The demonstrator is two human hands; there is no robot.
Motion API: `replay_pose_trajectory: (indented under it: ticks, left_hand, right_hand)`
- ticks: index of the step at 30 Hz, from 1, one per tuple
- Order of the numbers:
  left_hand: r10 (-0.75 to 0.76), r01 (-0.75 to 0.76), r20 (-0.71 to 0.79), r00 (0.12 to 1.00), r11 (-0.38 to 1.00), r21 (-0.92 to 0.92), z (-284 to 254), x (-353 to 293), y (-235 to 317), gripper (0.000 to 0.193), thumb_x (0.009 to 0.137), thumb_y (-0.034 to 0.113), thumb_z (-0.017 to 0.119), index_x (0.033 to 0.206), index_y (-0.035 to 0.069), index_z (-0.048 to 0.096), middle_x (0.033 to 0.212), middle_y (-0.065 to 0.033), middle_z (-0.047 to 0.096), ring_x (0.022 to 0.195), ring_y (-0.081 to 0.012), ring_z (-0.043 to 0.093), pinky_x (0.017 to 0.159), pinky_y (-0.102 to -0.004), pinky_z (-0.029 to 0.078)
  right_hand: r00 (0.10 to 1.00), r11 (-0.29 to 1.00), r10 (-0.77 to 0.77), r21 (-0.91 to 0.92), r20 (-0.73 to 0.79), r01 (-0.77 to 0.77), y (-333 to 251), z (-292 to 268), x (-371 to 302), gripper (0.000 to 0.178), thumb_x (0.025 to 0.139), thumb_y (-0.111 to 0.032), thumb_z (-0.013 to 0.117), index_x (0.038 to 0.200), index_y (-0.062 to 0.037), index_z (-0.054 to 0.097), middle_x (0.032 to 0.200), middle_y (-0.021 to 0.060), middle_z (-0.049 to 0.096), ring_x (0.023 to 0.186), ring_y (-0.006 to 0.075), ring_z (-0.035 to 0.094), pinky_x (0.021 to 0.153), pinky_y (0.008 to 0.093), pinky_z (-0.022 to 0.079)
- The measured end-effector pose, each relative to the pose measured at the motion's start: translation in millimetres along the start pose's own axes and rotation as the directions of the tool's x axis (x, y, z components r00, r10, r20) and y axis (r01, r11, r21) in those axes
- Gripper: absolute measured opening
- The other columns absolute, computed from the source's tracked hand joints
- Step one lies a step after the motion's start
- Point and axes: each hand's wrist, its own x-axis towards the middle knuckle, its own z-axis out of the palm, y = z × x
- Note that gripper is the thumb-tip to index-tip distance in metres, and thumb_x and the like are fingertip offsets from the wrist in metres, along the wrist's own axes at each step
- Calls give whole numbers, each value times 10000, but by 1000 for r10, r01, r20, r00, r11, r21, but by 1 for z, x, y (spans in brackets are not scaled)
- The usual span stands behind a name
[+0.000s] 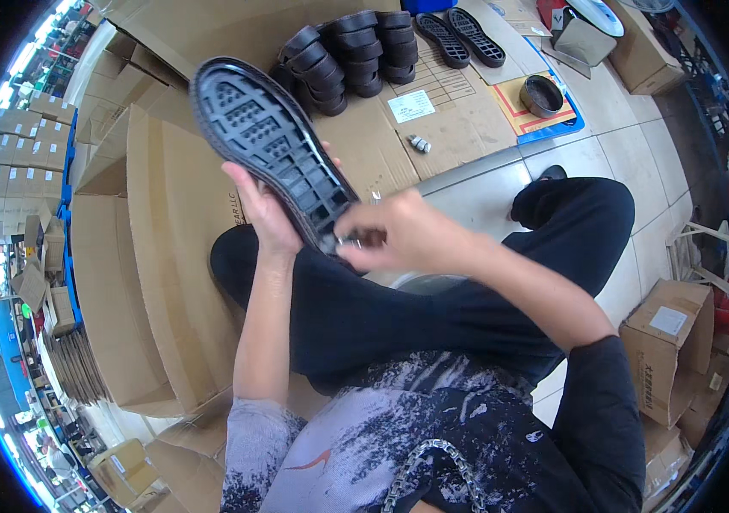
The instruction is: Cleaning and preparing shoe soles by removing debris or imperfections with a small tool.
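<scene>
While in left hand [270,218], sole [272,141] partly under right hand [403,231].

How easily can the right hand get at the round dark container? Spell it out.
Probably yes, perhaps with a lean: no obstacle shows between the right hand and the round dark container. The hand is at the near end of the shoe sole, though.
</scene>
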Motion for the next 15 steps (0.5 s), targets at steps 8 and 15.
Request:
replay_pose_trajectory:
  ticks: [8,15]
  left_hand:
    - [-175,169,-95,980,983,-73,14,-12,-16,761,922,649,223,1322,31,416,1237,-134,537,1132,-249,530,985,-395,422]
    - [-145,142,-121,982,989,-33,0,0,-14,908,854,745,165,1281,-13,426,1137,-206,570,985,-306,604,869,-418,502]
  right_hand:
    - [931,751,-365,-590,3,296,7,-26,64,208,735,-169,694,879,-49,603,621,112,582,603,280,609,569,364,496]
    - [893,698,-437,-586,107,411,11,4,12,162,728,-149,642,725,-26,536,578,118,572,572,279,625,570,385,511]
